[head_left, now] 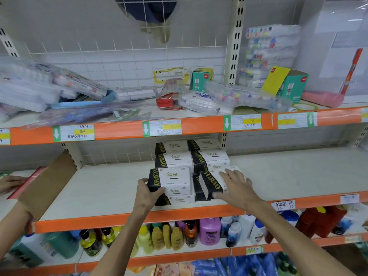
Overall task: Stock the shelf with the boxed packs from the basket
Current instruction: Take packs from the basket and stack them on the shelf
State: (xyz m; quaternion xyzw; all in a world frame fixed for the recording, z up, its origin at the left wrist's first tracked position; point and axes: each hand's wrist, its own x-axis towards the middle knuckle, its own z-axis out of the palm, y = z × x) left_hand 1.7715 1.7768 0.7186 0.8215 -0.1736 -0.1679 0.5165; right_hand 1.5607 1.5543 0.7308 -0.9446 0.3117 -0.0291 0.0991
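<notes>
Left hand [147, 193] fingers curled round one boxed pack [171, 181] — right hand [236, 185] flat, seemingly pressing a tilted pack [211, 183].

The shelf [111, 188] lies bare left and right of the stacked packs [191, 168]; a cardboard divider [47, 184] blocks its far-left end.

Black-white boxed packs [175, 172] stacked on shelf [111, 188]

The left hand [146, 193] grips a front pack [171, 181] on the shelf [99, 188] while the right hand [237, 186] lies flat on a tilted pack [209, 184].
</notes>
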